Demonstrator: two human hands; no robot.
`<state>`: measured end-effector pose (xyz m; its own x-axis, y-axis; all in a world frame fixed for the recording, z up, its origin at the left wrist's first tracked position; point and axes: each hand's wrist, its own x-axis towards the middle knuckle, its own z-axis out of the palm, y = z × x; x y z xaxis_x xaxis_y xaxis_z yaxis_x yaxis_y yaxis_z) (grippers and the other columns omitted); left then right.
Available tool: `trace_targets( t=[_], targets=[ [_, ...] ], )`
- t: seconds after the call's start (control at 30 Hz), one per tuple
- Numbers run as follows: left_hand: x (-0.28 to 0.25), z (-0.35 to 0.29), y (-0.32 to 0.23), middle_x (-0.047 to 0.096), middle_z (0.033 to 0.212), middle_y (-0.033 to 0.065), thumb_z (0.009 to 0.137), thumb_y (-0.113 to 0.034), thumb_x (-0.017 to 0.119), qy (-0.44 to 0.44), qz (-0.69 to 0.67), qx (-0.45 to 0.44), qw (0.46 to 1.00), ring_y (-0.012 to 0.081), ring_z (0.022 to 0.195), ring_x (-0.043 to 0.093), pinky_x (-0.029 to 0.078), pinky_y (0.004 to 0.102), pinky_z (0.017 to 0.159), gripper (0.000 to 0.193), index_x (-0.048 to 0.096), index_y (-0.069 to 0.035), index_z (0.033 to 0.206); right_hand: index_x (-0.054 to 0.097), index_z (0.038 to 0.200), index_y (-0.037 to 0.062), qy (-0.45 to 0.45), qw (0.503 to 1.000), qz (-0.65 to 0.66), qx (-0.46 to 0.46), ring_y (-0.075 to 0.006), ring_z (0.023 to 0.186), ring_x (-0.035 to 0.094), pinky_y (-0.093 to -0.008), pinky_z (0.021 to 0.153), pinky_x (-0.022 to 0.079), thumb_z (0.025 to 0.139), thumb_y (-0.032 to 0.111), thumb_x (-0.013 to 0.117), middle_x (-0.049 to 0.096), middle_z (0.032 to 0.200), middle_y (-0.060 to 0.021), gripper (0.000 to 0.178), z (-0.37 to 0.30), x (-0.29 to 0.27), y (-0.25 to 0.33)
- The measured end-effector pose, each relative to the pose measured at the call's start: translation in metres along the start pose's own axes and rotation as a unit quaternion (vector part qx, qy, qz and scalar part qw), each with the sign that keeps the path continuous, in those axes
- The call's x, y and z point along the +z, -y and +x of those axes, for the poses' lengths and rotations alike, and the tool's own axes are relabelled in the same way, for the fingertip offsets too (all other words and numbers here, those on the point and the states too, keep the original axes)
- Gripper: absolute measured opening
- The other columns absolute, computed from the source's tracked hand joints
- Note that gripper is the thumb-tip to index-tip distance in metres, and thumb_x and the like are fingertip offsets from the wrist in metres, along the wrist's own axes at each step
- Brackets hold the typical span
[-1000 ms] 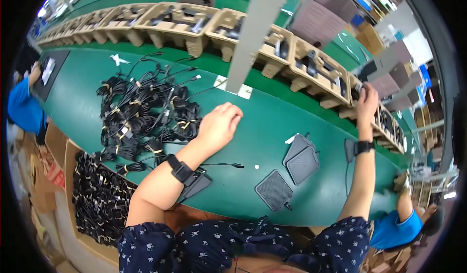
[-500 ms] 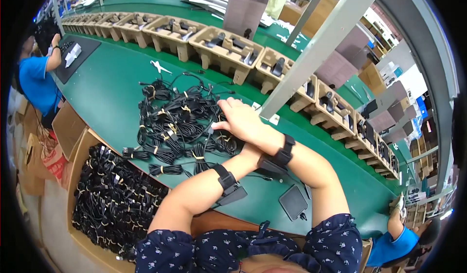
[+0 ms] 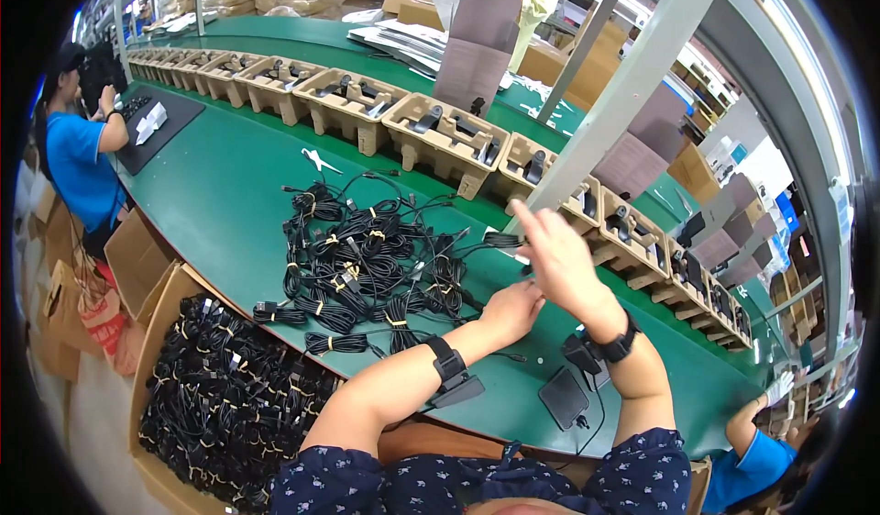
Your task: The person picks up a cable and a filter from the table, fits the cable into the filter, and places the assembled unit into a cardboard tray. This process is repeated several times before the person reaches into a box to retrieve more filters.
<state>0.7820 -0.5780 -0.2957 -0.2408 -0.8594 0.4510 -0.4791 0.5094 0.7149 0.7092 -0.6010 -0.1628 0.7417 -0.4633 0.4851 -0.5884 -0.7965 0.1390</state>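
Note:
My right hand is raised over the table's far side, its fingers closed around a small black cable bundle that sticks out to the left. Just below it, my left hand has its fingers curled together near a dark connector; whatever is in them is hidden. To the left of both hands spreads a pile of black cables, many coiled and tied with pale bands. Each wrist wears a black strap with a small dark box.
Cardboard trays with black parts line the far edge. A grey metal post rises beyond my right hand. A carton of bundled cables stands at lower left. A flat black box lies near my right forearm. People in blue work at both sides.
Both hands have moved right, away from the pile, and my forearms no longer cross. A cable bundle now shows in my right hand. The view has shifted slightly.

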Motion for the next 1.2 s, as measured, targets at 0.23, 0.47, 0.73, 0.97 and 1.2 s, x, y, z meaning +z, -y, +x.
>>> trace_targets(
  t=[0.23,0.47,0.73,0.97,1.2],
  targets=[
    [-0.011,-0.002,-0.029,0.055,0.092,0.007,0.086,-0.02,0.059,0.036,-0.439,-0.058,0.896,0.0163,0.071,0.058,0.045,0.0273,0.055,0.045,0.038,-0.007,0.124,0.047,0.108,0.0006,-0.07,0.947,0.228,0.217,-0.0197,0.085,0.057,-0.0304,0.074,0.045,0.086,-0.001,0.05,0.056,0.095,-0.0098,0.022,-0.041,-0.034,-0.011],
    [-0.016,0.002,-0.019,0.053,0.095,0.007,0.086,-0.024,0.061,0.067,-0.579,-0.123,0.803,0.011,0.063,0.053,0.039,0.0191,0.049,0.048,0.038,-0.008,0.126,0.044,0.113,0.003,-0.097,0.684,0.651,0.315,-0.0077,0.066,0.047,-0.0224,0.066,0.042,0.093,0.013,0.047,0.054,0.083,-0.0036,0.023,-0.088,-0.022,-0.02],
    [-0.031,0.004,-0.036,0.051,0.113,0.016,0.07,-0.015,0.074,-0.256,0.024,0.16,0.953,0.0316,0.107,0.047,0.037,0.0391,0.093,0.059,0.045,-0.002,0.12,0.045,0.103,0.0033,-0.057,0.752,0.571,0.324,-0.0174,0.087,0.059,-0.0289,0.081,0.045,0.085,0.006,0.054,0.063,0.095,-0.0125,0.021,-0.118,-0.038,-0.022],
    [-0.001,0.003,-0.019,0.057,0.107,0.0025,0.094,-0.016,0.048,0.087,-0.513,-0.035,0.853,0.0112,0.102,0.053,0.041,0.0272,0.091,0.02,0.05,-0.005,0.111,0.046,0.101,0.0052,-0.016,0.659,0.675,0.33,-0.0187,0.093,0.059,-0.0297,0.085,0.044,0.083,0.007,0.06,0.063,0.097,-0.0129,0.023,-0.125,-0.035,-0.006],
    [-0.005,-0.006,-0.032,0.057,0.096,0.0061,0.095,-0.034,0.043,0.191,-0.64,-0.17,0.724,0.0136,0.078,0.056,0.045,0.0243,0.07,0.034,0.04,-0.008,0.116,0.051,0.101,0.0054,-0.084,0.942,0.233,0.227,-0.0304,0.114,0.045,-0.0394,0.096,0.038,0.07,0.006,0.07,0.05,0.117,-0.0145,0.036,-0.132,-0.014,-0.014]
  ],
)
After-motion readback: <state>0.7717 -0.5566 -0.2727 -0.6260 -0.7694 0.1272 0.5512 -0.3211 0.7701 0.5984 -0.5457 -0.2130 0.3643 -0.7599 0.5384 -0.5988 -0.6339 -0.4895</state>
